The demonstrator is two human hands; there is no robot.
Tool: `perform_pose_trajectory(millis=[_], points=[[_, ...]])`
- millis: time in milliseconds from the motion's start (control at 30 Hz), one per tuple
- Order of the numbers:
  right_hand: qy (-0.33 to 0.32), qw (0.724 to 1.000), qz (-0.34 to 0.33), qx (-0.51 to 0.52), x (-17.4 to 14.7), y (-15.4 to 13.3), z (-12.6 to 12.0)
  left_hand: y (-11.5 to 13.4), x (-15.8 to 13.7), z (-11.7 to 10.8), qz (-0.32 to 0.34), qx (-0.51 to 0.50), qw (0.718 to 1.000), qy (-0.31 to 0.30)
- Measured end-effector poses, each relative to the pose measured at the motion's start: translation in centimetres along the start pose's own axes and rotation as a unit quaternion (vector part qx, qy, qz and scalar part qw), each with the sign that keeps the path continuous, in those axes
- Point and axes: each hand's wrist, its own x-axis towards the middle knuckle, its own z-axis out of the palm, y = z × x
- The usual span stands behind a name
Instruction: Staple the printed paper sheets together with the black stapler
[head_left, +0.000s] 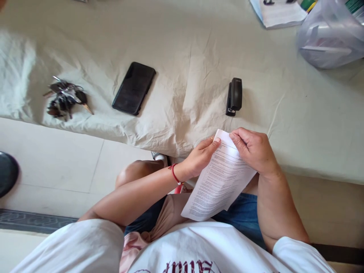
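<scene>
Hands: left [199, 157] and right [253, 149] each pinch the paper's [218, 182] top edge.
Counts: one stapler [234, 96], one phone [134, 88], one key bunch [65, 99].
Surface: creased beige sheet [193, 57]; tiled floor [57, 159].

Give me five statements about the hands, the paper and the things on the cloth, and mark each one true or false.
1. Both hands hold the printed sheets at the top edge. True: the left hand and the right hand pinch the top corner from either side.
2. The stapler is in the right hand. False: it lies on the cloth, apart from both hands.
3. The phone lies face up with a dark screen, between the bunch of keys and the stapler. True.
4. The left wrist is bare. False: it wears a red string bracelet.
5. A plastic bag sits at the far right of the cloth. True.
</scene>
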Motion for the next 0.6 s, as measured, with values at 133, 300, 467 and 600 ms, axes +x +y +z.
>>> perform_pose_trajectory(millis=[133,300,467,600], points=[[0.031,1.000,0.002,0.006,0.1,0.1,0.0,0.2,0.0,-0.3,0.115,0.196,0.971,0.079],[0.037,0.999,-0.017,-0.003,0.2,-0.5,0.9,-0.4,0.2,-0.6,0.148,0.248,0.953,0.092],[0.039,0.999,-0.025,-0.001,0.4,-0.9,1.4,-0.3,0.1,-0.3,0.137,0.248,0.955,0.085],[0.036,0.999,-0.016,-0.008,0.4,-0.9,1.6,0.0,-0.1,-0.2,0.133,0.256,0.953,0.091]])
